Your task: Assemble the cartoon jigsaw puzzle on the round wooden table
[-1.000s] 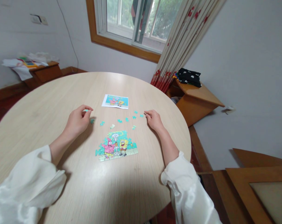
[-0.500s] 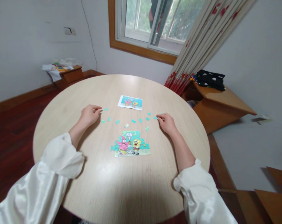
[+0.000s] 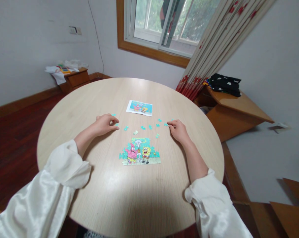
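Observation:
A partly joined jigsaw puzzle (image 3: 139, 152) of cartoon figures lies on the round wooden table (image 3: 129, 195) between my forearms. Beyond it, several loose teal pieces are scattered, among them one puzzle piece (image 3: 126, 128) and a pale one (image 3: 135, 132). My left hand (image 3: 106, 125) hovers at the left of these, thumb and forefinger apart, with a puzzle piece (image 3: 117, 124) between their tips; its fingers partly hide the pieces there. At the right end, my right hand (image 3: 177, 129) has its fingertips closed at the edge of a teal puzzle piece (image 3: 165, 124) on the table.
A printed reference picture (image 3: 139, 108) lies farther back on the table. Behind the right side stands a wooden cabinet (image 3: 235, 109) with folded black cloth (image 3: 225, 84) on top. A low wooden stand (image 3: 77, 78) with papers is at the back left, and a curtain (image 3: 216, 46) hangs by the window.
My left hand has moved right and slightly nearer, from the far left piece to another, and its fingers have spread. My right hand stays at the same piece. The view has shifted slightly.

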### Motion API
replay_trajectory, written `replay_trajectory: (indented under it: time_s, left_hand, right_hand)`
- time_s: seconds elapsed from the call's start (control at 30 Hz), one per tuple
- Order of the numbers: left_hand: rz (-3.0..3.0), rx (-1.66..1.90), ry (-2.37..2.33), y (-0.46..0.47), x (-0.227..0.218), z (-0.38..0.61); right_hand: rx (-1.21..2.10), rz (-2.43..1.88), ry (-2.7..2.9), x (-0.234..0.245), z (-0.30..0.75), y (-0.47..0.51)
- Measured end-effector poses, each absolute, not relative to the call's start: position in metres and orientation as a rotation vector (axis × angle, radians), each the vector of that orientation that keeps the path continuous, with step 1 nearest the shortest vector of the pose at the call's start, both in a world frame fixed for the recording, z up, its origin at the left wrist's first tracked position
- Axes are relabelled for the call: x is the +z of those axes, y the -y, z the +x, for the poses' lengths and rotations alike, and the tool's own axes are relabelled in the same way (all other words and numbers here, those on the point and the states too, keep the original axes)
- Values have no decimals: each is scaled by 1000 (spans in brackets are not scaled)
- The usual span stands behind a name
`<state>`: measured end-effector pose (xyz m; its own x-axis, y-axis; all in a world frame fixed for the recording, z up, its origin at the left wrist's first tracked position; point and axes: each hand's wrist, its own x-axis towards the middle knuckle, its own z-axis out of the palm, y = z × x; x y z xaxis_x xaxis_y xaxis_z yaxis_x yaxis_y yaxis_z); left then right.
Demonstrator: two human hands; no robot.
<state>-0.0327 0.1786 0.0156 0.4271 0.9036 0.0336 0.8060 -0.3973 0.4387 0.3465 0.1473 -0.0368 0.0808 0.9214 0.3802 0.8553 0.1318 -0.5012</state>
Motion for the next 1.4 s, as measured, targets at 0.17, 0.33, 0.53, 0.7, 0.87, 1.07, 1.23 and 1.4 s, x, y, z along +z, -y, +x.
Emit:
replay_trajectory:
  time_s: [0.17, 0.33, 0.53, 0.7, 0.87, 1.07, 1.23, 1.4]
  left_hand:
    - [2298, 385, -1444, -179, 12, -29]
    - [2313, 394, -1416, -179, 10, -28]
    - [2335, 358, -1475, -177, 11, -26]
    - [2349, 364, -1496, -176, 11, -24]
    - [2367, 356, -1509, -174, 11, -22]
    - [2338, 385, -1543, -176, 8, -22]
    - [2331, 358, -1546, -176, 9, -20]
    - [2351, 302, -1560, -175, 12, -19]
  right_hand:
    - [142, -1733, 1765, -36, 346, -147]
    - [148, -1728, 1756, -37, 345, -147]
    - [158, -1737, 1749, -31, 342, -145]
    - [138, -1666, 1703, -19, 326, -139]
    - [171, -1456, 1877, -7, 274, -128]
    - [139, -1505, 1956, -9, 257, -130]
    - [49, -1680, 1833, -18, 295, -138]
    - [62, -1719, 1795, -20, 303, -139]
